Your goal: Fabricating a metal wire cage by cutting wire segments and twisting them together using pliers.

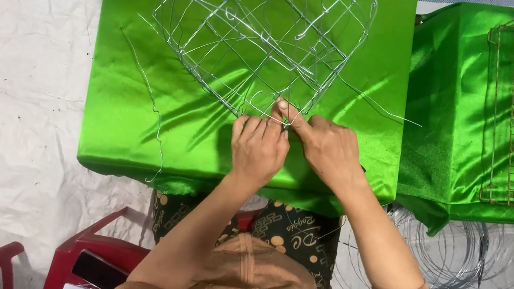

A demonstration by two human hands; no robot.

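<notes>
While both hands pinch the near bottom edge of the wire basket (pixel 257 34) on the green cloth-covered table (pixel 129 124), this looks like the tying step. Left hand (pixel 258 148) is curled, fingers closed on the rim wire; right hand (pixel 327 150) grips beside it, thumb pressed on the joint. Hands touch. Loose wire ends stick out sideways. Next move likely needs a tight twist without shifting the frame.

Both hands (pixel 291 146) pinch wire basket (pixel 257 34) on green cloth (pixel 123 123).
</notes>
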